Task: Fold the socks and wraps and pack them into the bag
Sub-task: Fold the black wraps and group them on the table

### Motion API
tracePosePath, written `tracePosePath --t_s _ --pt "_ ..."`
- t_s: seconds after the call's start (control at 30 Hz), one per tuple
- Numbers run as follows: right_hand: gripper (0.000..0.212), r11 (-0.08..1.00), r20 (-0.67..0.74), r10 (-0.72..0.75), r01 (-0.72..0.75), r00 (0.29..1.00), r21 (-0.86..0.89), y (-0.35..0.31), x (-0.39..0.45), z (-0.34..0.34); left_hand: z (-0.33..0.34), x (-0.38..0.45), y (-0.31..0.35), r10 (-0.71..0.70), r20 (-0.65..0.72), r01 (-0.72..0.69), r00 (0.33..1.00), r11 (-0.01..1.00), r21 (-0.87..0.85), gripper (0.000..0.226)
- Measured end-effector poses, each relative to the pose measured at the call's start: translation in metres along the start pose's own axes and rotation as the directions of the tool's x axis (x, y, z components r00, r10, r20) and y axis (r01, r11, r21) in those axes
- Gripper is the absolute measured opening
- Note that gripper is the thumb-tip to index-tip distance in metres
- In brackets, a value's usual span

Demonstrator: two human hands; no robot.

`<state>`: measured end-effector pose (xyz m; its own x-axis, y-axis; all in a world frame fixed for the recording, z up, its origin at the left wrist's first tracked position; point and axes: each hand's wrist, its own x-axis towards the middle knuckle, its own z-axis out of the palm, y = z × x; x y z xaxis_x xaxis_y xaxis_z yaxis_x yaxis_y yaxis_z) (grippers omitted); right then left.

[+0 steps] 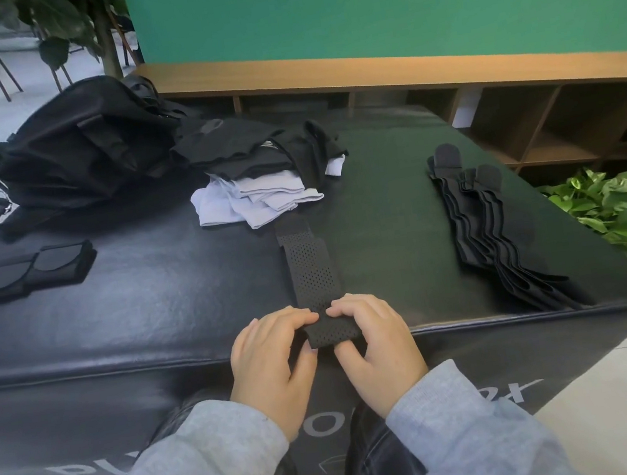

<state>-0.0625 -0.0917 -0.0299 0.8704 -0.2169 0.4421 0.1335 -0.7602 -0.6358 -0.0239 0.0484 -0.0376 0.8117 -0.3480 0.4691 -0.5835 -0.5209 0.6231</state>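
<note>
black perforated wrap strap (315, 277): lies lengthwise down the middle of the padded top, near end turned up into a small fold at the front edge, far end reaching the sock pile.
left hand (270, 360): fingers curled over the fold's left side, thumb underneath, pinching the strap's near end.
right hand (377, 343): fingers curled over the fold's right side, thumb tucked under it, pinching the same end; fingertips of both hands nearly meet on top.
grey knit sleeves (198, 462): cover both forearms to the wrists.
black leather-look padded platform (133, 315): carries everything; white lettering on its front face, partly hidden by the arms.
folded black wraps (33, 272): a flat stack at the left edge, well apart from the hands.
loose black wraps with rounded tabs (495, 236): a long overlapping bundle on the right side.
pile of white and black socks (263, 176): heaped beyond the strap's far end.
black fabric bag (78, 149): far left corner, slumped, touching the dark clothes beside the sock pile.
green wall (391, 1): behind a low wooden shelf (486, 100).
</note>
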Motion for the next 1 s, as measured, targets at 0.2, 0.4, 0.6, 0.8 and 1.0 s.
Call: tracePosePath --t_s 0.2,0.4,0.6,0.8,1.0 --pt "0.035 1.0 0.013 0.016 -0.017 1.0 0.009 0.001 0.0 -0.001 0.001 0.0 -0.001 -0.02 0.005 0.02 1.0 1.0 -0.015 0.026" --pt "0.033 1.0 -0.005 0.01 -0.01 1.0 0.018 -0.002 0.0 -0.003 -0.002 0.001 0.002 -0.037 0.004 0.037 0.999 0.999 -0.027 0.031" --pt "0.014 0.998 0.034 0.055 -0.056 0.998 0.028 -0.006 0.0 -0.007 -0.007 0.003 0.01 -0.113 0.017 0.113 0.993 0.991 -0.064 0.023" --pt "0.032 0.978 -0.006 0.168 -0.166 0.986 0.125 -0.005 -0.002 -0.009 -0.011 0.0 0.016 -0.263 -0.009 0.255 0.965 0.941 -0.223 0.034" --pt "0.024 0.994 -0.01 0.095 -0.094 0.995 0.062 -0.005 -0.002 -0.008 -0.011 0.003 0.017 -0.26 0.014 0.259 0.966 0.952 -0.162 0.026"
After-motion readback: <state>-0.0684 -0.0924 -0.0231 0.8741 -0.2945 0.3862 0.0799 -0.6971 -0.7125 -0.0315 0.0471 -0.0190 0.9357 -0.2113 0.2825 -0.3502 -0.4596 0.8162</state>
